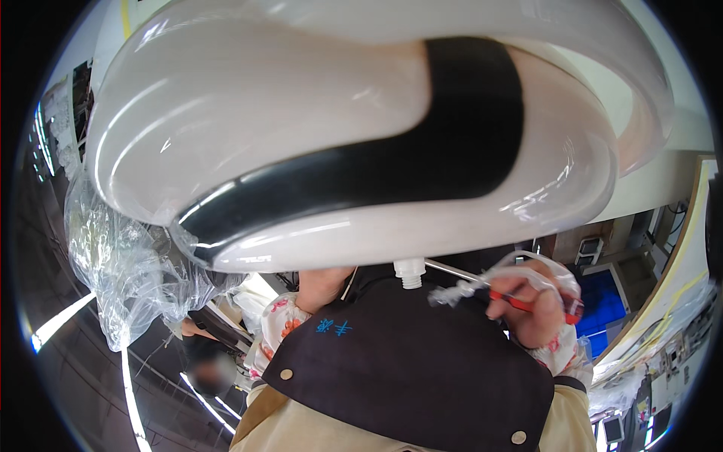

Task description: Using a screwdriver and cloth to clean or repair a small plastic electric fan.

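Observation:
A large glossy white housing with a curved black band fills the upper part of the head view. From its lower edge sticks out a short white threaded fitting. My right hand is closed round the red handle of a screwdriver, whose thin metal shaft points left toward the fitting. Crumpled clear plastic hangs about the shaft and the same hand. My left hand reaches up beneath the housing, left of the fitting; its fingers are hidden behind the housing.
A clear plastic bag hangs at the left, against the housing. Farther off on that side is another person, blurred. At the right stand a blue screen and a pale board with a curved edge. More clear plastic lies at lower right.

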{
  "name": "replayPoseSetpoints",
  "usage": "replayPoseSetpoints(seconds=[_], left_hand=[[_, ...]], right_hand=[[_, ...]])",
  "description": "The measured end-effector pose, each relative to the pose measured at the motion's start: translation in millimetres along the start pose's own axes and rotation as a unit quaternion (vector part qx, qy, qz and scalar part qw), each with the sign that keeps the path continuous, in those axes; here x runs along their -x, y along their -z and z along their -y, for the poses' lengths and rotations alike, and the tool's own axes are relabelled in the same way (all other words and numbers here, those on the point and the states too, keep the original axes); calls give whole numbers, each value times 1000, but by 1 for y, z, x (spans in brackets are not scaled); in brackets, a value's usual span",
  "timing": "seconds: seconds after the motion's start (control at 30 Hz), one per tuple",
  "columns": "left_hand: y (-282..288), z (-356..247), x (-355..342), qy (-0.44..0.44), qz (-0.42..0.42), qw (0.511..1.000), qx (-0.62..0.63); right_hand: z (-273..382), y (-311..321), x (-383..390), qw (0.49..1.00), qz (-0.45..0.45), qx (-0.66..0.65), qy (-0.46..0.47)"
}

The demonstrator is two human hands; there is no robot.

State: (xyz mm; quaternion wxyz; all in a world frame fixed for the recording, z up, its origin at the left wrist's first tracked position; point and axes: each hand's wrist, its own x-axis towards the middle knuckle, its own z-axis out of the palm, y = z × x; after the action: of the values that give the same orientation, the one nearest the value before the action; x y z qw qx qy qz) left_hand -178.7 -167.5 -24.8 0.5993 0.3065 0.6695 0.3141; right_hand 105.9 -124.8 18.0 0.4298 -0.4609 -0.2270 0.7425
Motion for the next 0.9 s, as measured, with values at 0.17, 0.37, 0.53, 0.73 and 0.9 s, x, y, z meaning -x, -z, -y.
replayPoseSetpoints(seconds=[0.17, 0.37, 0.53, 0.73, 0.9], left_hand=[[-5, -6, -2, 6, 8, 1000, -10], [-14, -19, -9, 21, 8, 999, 40], [-24, -27, -12, -17, 4, 996, 88], [-29, -36, -16, -4, 28, 991, 128], [-38, -42, -15, -30, 6, 983, 183]], right_hand=[[21, -2, 0, 987, 16, 156, 34], [-17, -13, -4, 998, -51, 2, 28], [-31, -21, 0, 994, 11, 21, 106], [-28, -20, 3, 979, 27, 45, 198], [-8, -22, 7, 966, 48, 125, 223]])
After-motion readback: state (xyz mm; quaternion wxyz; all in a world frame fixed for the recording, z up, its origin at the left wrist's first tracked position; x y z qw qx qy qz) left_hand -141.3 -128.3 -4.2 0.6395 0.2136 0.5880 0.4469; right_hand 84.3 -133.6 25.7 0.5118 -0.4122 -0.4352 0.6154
